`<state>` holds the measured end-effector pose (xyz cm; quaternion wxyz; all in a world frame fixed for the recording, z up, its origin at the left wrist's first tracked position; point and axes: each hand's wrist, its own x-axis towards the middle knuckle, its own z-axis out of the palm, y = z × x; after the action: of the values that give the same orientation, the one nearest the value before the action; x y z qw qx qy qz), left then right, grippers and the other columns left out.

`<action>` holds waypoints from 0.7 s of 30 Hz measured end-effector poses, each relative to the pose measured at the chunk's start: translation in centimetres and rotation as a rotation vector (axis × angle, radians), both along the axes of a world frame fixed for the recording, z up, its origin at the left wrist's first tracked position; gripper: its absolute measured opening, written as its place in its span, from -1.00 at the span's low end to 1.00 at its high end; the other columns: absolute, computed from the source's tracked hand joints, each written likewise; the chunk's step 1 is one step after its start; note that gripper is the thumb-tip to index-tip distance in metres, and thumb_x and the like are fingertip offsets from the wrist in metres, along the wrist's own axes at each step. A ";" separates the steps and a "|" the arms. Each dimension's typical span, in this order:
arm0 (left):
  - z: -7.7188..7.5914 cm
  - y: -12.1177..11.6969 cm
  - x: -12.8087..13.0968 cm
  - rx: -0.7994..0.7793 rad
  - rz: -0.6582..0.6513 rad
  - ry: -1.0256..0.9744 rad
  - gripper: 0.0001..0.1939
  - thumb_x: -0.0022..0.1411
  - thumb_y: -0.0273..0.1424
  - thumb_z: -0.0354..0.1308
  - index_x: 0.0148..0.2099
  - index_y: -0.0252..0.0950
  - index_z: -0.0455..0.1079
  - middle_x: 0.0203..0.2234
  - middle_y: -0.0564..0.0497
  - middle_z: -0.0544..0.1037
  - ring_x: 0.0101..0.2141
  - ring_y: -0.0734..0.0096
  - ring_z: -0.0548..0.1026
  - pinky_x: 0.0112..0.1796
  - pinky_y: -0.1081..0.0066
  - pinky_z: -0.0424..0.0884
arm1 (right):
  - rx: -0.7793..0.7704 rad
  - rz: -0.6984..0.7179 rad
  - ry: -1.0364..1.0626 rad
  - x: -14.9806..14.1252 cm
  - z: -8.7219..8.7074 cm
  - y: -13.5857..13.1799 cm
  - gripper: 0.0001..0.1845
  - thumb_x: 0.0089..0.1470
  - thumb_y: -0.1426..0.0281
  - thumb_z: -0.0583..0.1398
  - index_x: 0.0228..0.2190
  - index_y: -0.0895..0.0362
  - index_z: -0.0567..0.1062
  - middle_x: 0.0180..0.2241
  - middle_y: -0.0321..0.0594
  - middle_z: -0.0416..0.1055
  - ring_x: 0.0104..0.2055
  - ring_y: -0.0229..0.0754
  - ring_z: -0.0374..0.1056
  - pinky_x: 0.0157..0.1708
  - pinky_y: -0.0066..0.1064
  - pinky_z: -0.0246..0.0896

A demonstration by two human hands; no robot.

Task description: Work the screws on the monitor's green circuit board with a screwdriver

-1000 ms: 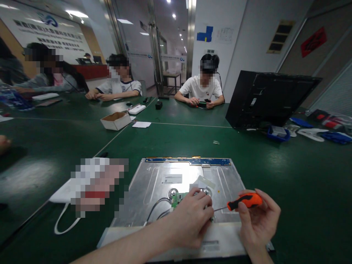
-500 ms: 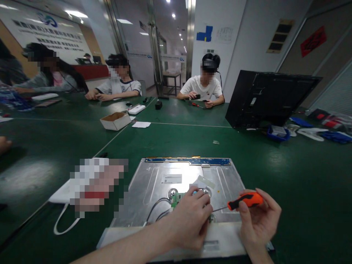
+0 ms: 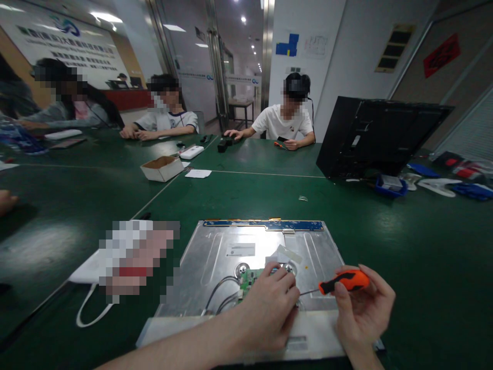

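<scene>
A flat silver display panel (image 3: 215, 252) lies back-up on the table, a small green circuit board (image 3: 246, 280) with black cables at its middle. My left hand (image 3: 265, 303) is bent over the board, fingers curled at its far edge, thumb hidden underneath. To the right, my right hand (image 3: 365, 303) holds the handle of an orange and black screwdriver (image 3: 348, 281) between thumb and fingers. Its thin shaft points left and passes behind my left hand, so the tip is hidden. Clear tape (image 3: 288, 254) sticks to the panel just beyond the board.
A white bag (image 3: 88, 264) lies left of the panel. Farther off are an open cardboard box (image 3: 162, 168), a black monitor housing (image 3: 373, 139) and a blue tray (image 3: 391, 186). Several people sit across the green table (image 3: 254, 198); one person's hand (image 3: 234, 134) touches small black objects.
My hands and the screwdriver have barely shifted. Across the table, one person's hand has moved left and set a black object down beside another.
</scene>
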<state>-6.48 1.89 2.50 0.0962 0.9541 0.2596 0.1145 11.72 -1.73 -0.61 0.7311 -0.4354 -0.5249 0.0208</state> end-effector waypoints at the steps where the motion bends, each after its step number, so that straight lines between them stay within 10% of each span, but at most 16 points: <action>1: 0.0 0.0 0.0 -0.008 -0.001 -0.005 -0.91 0.18 -0.38 0.18 -0.29 -0.29 0.37 -0.26 -0.08 0.49 -0.21 0.16 0.41 0.01 0.11 0.20 | -0.006 -0.004 0.009 0.0 0.0 0.0 -0.51 0.08 0.47 0.29 0.05 0.10 0.34 -0.27 -0.19 0.46 -0.31 -0.18 0.44 -0.43 -0.39 0.37; 21: -0.4 0.2 0.0 0.010 -0.046 -0.035 -0.93 0.25 -0.47 0.10 -0.31 -0.29 0.38 -0.31 -0.06 0.50 -0.26 0.23 0.41 -0.01 0.13 0.18 | -0.022 -0.027 0.050 0.2 0.3 0.0 -0.51 0.09 0.43 0.30 0.05 0.11 0.32 -0.27 -0.21 0.44 -0.32 -0.20 0.42 -0.39 -0.39 0.36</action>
<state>-6.47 2.11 2.12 0.0987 0.9581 0.2352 0.1301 11.88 -1.74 -0.27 0.7393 -0.4498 -0.5004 0.0275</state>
